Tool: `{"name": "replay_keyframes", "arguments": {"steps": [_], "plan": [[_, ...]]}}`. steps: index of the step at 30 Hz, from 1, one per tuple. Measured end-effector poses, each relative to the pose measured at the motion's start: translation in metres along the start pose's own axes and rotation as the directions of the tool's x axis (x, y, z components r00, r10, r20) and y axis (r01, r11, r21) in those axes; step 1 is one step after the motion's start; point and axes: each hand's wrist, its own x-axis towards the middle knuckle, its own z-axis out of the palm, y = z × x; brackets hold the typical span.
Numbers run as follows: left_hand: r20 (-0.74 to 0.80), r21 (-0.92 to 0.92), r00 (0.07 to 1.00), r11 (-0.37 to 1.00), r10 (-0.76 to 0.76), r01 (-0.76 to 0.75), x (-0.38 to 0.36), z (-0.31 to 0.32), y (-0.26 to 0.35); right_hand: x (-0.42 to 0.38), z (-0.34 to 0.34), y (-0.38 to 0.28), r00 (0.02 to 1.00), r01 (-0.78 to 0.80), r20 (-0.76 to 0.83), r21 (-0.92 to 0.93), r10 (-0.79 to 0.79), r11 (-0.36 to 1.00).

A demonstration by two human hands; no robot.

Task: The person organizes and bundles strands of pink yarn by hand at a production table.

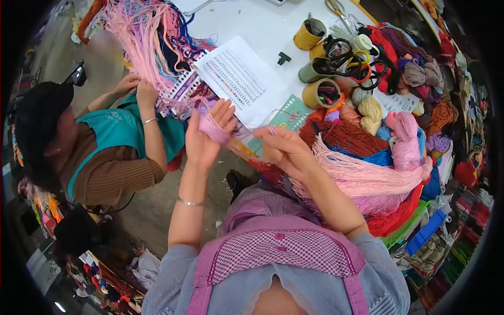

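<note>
Pink-lilac yarn (214, 127) lies looped across the palm of my left hand (206, 137), which is turned up with its fingers extended and the thumb apart. Strands run from it toward my right hand (286, 151), whose fingers are pinched together on the yarn near the table's front edge. Just beyond my hands, a printed chart sheet (233, 76) rests on the white table, and a green card (290, 115) with rows of holes lies beside it.
A co-worker (115, 142) in a teal apron works at the left beside hanging yarn (142, 37). Cups (310, 34) with scissors (362, 65) stand at the right, near piled skeins (367, 178). A black clip (283, 58) lies on the white table (252, 23).
</note>
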Motion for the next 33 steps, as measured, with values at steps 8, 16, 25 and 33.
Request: {"name": "replay_keyframes", "arguments": {"steps": [8, 16, 25, 33], "plan": [[0.326, 0.482, 0.943, 0.847, 0.067, -0.227, -0.091, 0.045, -0.007, 0.007, 0.050, 0.035, 0.978, 0.115, -0.077, -0.577, -0.194, 0.809], [0.221, 0.634, 0.940, 0.693, 0.261, -0.342, -0.157, 0.043, 0.016, -0.029, 0.104, 0.060, 0.989, 0.107, -0.027, -0.522, -0.143, 0.846], [0.272, 0.548, 0.877, 0.685, 0.396, -0.480, -0.194, 0.021, 0.033, -0.025, 0.131, 0.083, 0.977, 0.215, 0.118, -0.573, -0.180, 0.791], [0.264, -0.407, 0.951, 0.912, 0.159, -0.039, -0.213, -0.078, 0.077, 0.022, 0.124, 0.006, 0.924, -0.155, 0.247, -0.460, 0.293, 0.874]]}}
